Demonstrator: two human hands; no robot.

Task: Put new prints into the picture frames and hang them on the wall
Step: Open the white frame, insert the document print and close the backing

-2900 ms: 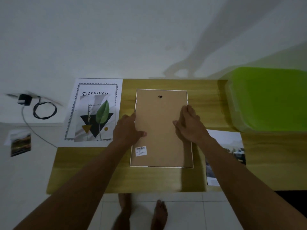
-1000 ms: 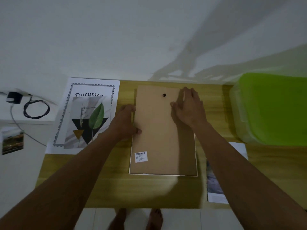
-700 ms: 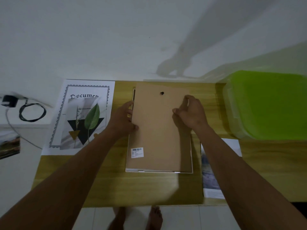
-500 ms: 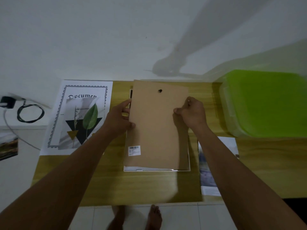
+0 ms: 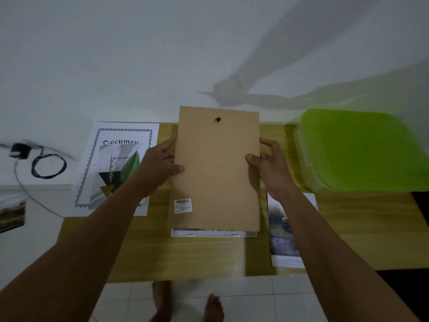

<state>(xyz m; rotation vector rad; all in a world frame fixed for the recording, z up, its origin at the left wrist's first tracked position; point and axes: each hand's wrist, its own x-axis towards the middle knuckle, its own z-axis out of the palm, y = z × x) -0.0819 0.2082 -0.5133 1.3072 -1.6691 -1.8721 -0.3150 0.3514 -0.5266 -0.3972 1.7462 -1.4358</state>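
Picture frame (image 5: 213, 233) lies flat mid-table (image 5: 197, 256), only its 6 o'clock edge showing under the backing board (image 5: 216, 168). I see left hand (image 5: 157, 168) at 9 and right hand (image 5: 271, 168) at 3 pinching the board's side edges, thumbs on top, holding it clear, probably to swap prints. Leaf print (image 5: 120, 168) waits at 10, green bin (image 5: 357, 149) at 2.

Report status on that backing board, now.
Left hand and right hand grip backing board by its side edges. Board held above white frame. Leaf print left, landscape print right, neither blocking.
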